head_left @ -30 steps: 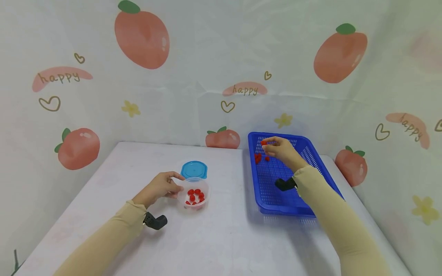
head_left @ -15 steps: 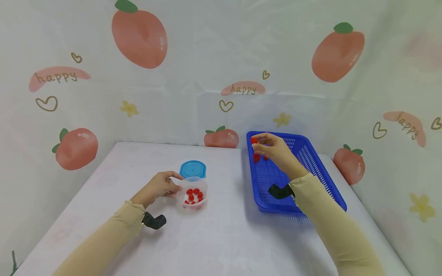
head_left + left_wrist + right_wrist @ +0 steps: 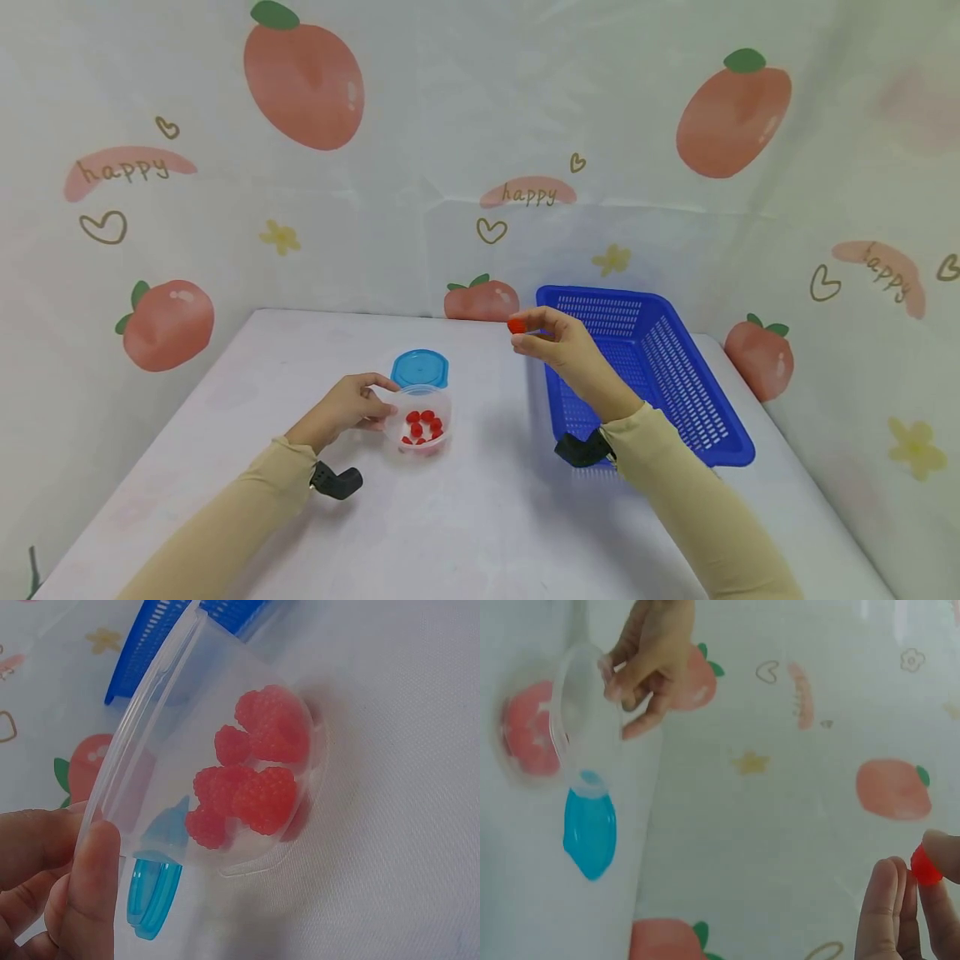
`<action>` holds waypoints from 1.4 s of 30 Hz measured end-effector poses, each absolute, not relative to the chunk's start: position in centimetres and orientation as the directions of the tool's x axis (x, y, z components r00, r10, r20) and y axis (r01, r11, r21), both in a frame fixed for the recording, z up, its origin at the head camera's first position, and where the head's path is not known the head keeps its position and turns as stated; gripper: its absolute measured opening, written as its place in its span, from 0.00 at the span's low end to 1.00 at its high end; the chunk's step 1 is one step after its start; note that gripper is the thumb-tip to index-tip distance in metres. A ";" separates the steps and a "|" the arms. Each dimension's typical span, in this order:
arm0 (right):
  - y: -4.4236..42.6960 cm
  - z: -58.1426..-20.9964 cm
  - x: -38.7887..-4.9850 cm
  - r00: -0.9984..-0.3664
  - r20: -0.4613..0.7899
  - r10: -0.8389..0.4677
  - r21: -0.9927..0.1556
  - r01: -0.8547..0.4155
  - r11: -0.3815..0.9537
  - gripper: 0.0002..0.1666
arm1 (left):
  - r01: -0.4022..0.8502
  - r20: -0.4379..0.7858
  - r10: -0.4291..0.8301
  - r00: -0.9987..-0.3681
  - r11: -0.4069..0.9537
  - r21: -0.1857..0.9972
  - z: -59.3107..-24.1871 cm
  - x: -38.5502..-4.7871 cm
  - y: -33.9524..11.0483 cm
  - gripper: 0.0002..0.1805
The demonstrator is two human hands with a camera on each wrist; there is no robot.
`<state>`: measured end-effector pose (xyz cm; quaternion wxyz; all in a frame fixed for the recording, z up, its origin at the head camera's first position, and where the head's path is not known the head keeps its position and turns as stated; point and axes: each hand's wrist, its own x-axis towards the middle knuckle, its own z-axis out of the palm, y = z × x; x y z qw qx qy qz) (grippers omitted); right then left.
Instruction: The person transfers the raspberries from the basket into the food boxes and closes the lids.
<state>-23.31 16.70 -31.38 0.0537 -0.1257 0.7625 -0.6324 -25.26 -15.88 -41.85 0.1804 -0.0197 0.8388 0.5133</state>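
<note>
My left hand (image 3: 347,410) grips the rim of a clear plastic tub (image 3: 438,398) standing on the table. Several red raspberries (image 3: 264,801) lie in the bottom of the tub, seen through its wall in the left wrist view. Between thumb and fingertips, my right hand (image 3: 561,348) pinches a single raspberry (image 3: 925,867), held in the air just left of the blue basket (image 3: 660,375). A light-blue lid (image 3: 420,368) rests on the table behind the tub. The raspberries seen earlier in the basket are hidden behind my right hand.
The slotted basket stands at the right of the white table (image 3: 450,533), near the back. A white backdrop (image 3: 390,167) printed with fruit rises behind and on both sides. Each wrist carries a black camera (image 3: 336,482).
My right hand has moved left out of the basket with the raspberry, which now hangs past the basket's left rim. The left hand and tub have stayed in place.
</note>
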 end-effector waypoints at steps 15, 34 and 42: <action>13.2 -34.5 -21.3 -0.915 0.145 -0.377 -0.976 -0.193 0.095 0.18 | -0.212 -0.317 0.159 -0.935 0.466 0.859 -41.8 -25.2 -15.9 0.24; 9.6 -40.1 -21.7 -0.895 0.040 -0.444 -0.972 -0.139 0.192 0.16 | -0.202 -0.311 0.177 -0.934 0.458 0.866 -41.7 -25.1 -15.8 0.24; 8.9 -41.1 -22.0 -0.908 0.000 -0.420 -0.965 -0.110 0.237 0.15 | -0.197 -0.307 0.173 -0.936 0.463 0.864 -41.6 -25.1 -15.8 0.24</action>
